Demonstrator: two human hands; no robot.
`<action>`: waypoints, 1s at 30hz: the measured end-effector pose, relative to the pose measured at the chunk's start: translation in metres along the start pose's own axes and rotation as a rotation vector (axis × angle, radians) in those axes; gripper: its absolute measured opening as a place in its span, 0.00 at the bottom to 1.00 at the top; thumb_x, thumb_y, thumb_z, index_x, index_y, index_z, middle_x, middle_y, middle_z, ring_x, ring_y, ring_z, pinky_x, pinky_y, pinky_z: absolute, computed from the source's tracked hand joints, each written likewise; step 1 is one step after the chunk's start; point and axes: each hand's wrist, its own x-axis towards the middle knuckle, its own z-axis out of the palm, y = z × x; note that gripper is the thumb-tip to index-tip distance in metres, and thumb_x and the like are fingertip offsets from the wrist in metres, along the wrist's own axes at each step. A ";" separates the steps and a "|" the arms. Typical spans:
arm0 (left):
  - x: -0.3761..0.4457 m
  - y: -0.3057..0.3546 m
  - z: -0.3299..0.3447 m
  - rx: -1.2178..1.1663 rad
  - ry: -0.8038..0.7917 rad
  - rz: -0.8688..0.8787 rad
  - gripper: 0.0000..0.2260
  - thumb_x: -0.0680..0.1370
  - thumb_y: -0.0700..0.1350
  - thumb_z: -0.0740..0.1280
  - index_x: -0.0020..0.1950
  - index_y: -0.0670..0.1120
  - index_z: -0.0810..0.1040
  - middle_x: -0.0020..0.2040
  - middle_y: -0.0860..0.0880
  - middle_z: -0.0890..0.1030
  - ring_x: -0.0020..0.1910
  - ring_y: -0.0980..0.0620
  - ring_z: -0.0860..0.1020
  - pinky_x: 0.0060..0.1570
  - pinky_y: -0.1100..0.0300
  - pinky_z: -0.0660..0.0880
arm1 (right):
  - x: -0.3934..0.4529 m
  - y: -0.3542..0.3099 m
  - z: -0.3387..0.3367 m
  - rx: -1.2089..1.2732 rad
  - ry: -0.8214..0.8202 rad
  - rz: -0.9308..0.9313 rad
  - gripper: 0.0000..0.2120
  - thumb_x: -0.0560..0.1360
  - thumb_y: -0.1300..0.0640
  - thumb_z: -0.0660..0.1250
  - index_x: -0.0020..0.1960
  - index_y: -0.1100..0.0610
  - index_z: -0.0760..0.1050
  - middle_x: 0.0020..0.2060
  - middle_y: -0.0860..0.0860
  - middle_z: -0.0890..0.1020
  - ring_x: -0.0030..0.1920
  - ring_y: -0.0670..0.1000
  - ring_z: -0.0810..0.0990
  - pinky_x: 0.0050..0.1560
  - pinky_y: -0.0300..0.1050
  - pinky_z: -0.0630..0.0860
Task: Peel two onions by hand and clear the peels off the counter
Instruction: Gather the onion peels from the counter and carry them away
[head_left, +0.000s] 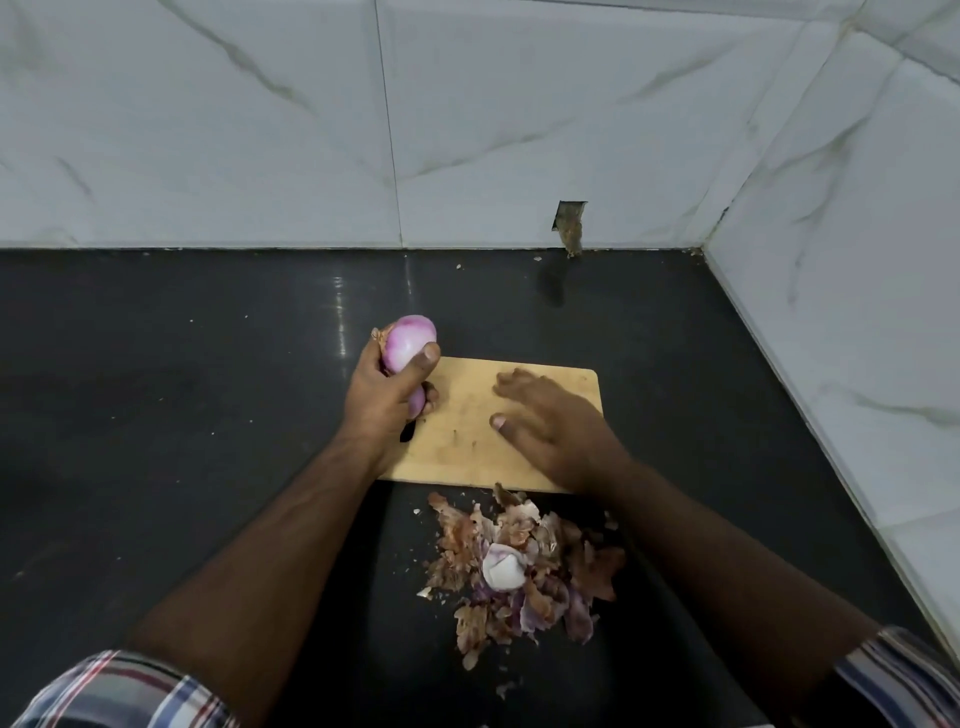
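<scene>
The peeled onion is pale pink-purple with white streaks. The cutting board is light tan wood. The surface is glossy black. The heap of peels near the board mixes papery brown, dull purple and one white piece. The wall tiles are white marble with grey veins. The sleeve is plaid in blue, white and red.

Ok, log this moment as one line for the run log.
left hand: grips peeled onions | right hand: open, flat over cutting board | peel pile: on counter, nearer than board | clearing: not done
</scene>
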 end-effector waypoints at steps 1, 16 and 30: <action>0.000 -0.001 -0.001 0.000 0.008 0.002 0.21 0.76 0.48 0.74 0.66 0.47 0.72 0.41 0.46 0.78 0.28 0.48 0.74 0.22 0.61 0.70 | 0.012 0.010 -0.003 -0.075 -0.021 0.071 0.28 0.81 0.41 0.60 0.76 0.52 0.65 0.77 0.48 0.64 0.78 0.46 0.57 0.79 0.49 0.53; 0.004 -0.008 -0.004 -0.024 -0.022 0.023 0.19 0.77 0.46 0.73 0.65 0.47 0.72 0.42 0.45 0.78 0.29 0.50 0.75 0.29 0.59 0.75 | 0.017 0.011 -0.016 -0.022 -0.113 0.069 0.26 0.81 0.42 0.60 0.76 0.51 0.66 0.77 0.47 0.64 0.78 0.45 0.58 0.78 0.46 0.54; 0.003 -0.006 -0.004 0.015 -0.022 0.032 0.18 0.77 0.47 0.73 0.65 0.47 0.72 0.43 0.44 0.78 0.30 0.49 0.75 0.24 0.61 0.72 | 0.012 0.027 -0.026 -0.122 -0.080 0.211 0.30 0.81 0.40 0.56 0.78 0.52 0.60 0.80 0.49 0.57 0.80 0.46 0.51 0.79 0.48 0.49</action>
